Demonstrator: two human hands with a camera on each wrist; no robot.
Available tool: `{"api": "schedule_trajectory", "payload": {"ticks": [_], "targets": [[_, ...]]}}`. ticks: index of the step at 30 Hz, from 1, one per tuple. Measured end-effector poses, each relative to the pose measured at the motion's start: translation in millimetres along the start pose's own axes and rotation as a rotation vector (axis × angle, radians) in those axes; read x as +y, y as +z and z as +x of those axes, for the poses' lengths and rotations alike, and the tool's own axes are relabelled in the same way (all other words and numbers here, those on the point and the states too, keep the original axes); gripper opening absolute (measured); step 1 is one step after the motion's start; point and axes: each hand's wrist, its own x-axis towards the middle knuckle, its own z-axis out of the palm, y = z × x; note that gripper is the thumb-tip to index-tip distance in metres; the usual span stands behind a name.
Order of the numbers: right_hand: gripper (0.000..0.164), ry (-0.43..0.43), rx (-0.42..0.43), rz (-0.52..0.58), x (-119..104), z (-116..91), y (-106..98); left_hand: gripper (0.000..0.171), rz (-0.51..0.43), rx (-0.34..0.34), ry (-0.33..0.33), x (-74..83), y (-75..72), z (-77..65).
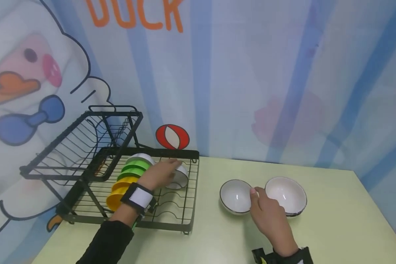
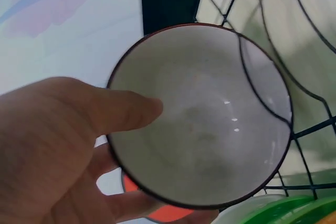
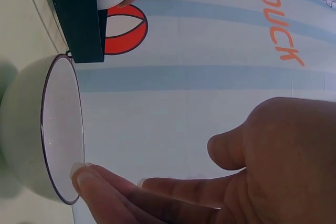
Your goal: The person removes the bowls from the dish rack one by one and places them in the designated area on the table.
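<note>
My left hand (image 1: 161,173) pinches a white bowl (image 2: 199,114) with a dark rim, thumb inside it and fingers outside. That bowl stands tilted on its side in the black dish rack (image 1: 194,198), against the wires. To its left a row of white, green (image 1: 135,167) and yellow bowls (image 1: 118,194) leans in the rack. On the table, my right hand (image 1: 267,212) is at the rim of a second white bowl (image 1: 235,196), fingers extended and thumb apart from them. Whether the fingertips touch that rim I cannot tell. Just behind this hand sits another white bowl (image 1: 286,196).
The rack's raised upper tier (image 1: 80,146) stands over its left side. A pale yellow table (image 1: 336,220) carries everything. Close behind the table hangs a printed curtain (image 1: 234,80) with a duck and orange letters.
</note>
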Motion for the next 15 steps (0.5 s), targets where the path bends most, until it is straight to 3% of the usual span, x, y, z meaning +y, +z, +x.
{"api": "schedule_trajectory", "payload": {"ticks": [8,15], "targets": [[0.060,-0.008,0.008,-0.011,2,-2,-1,0.060,-0.011,-0.026,-0.013,-4.1,9.9,7.3],[0.059,-0.015,-0.004,-0.028,2,0,-3,0.069,0.018,-0.010,-0.039,-7.3,15.1,13.2]]}}
